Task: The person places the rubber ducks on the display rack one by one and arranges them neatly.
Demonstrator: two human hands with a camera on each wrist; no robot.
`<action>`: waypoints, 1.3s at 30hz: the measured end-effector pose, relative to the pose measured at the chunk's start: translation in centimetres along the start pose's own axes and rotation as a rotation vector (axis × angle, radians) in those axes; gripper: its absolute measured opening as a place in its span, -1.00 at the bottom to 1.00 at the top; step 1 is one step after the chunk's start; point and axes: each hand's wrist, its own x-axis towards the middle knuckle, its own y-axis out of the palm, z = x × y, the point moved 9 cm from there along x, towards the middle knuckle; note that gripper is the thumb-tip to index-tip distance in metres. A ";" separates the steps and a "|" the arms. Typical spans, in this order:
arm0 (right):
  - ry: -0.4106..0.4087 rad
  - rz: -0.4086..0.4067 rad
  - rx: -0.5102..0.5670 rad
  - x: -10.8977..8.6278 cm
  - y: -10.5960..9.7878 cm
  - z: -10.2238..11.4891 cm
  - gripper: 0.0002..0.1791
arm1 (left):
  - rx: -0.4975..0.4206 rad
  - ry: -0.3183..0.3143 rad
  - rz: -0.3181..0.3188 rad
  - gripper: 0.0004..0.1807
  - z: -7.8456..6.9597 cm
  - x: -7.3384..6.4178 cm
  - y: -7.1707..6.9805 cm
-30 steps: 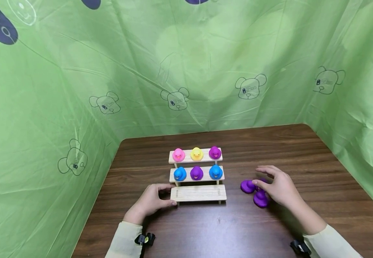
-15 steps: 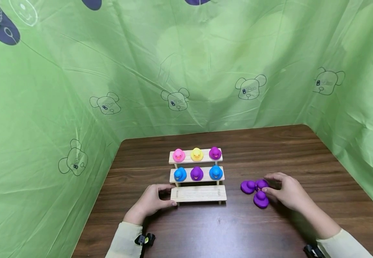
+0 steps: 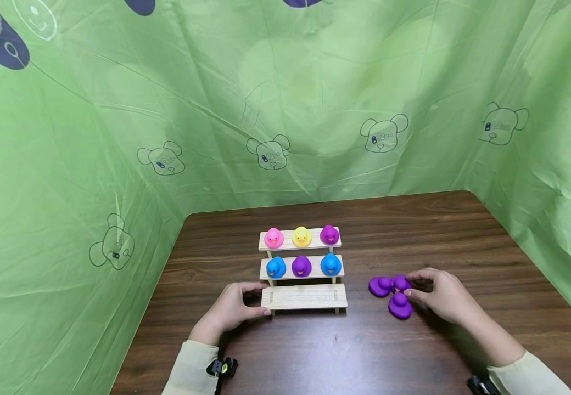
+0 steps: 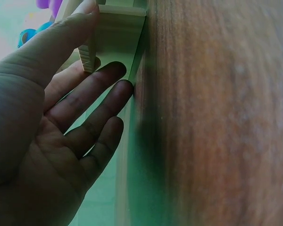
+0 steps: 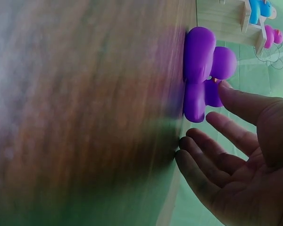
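Note:
A light wooden three-step display stand [image 3: 304, 297] stands on the table, with small rubber ducks on its two upper steps. My left hand [image 3: 231, 309] grips the left end of its lowest step, thumb at the front. In the left wrist view the other fingers of the left hand [image 4: 80, 113] extend loosely beside the stand. To the right, three purple rubber ducks [image 3: 400, 306] cluster on the table. Thumb and index finger of my right hand [image 3: 441, 296] are at the right side of the far purple duck [image 3: 401, 282]; the remaining fingers [image 5: 203, 172] are extended and apart.
The top step bears a pink duck [image 3: 273, 238], a yellow duck [image 3: 302, 236] and a purple duck [image 3: 330, 235]. On the middle step are two blue ducks [image 3: 331, 264] and a purple one [image 3: 301, 266]. Green cloth [image 3: 315, 99] surrounds the brown table [image 3: 310, 351].
My right hand has drawn back rightward from over the purple ducks, uncovering the far one. Over the last half second it has barely moved. The left hand has stayed at the stand.

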 end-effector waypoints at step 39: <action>0.009 -0.016 -0.032 0.8 0.9 0.4 -0.58 | -0.013 -0.041 0.034 -0.45 0.0 0.0 0.1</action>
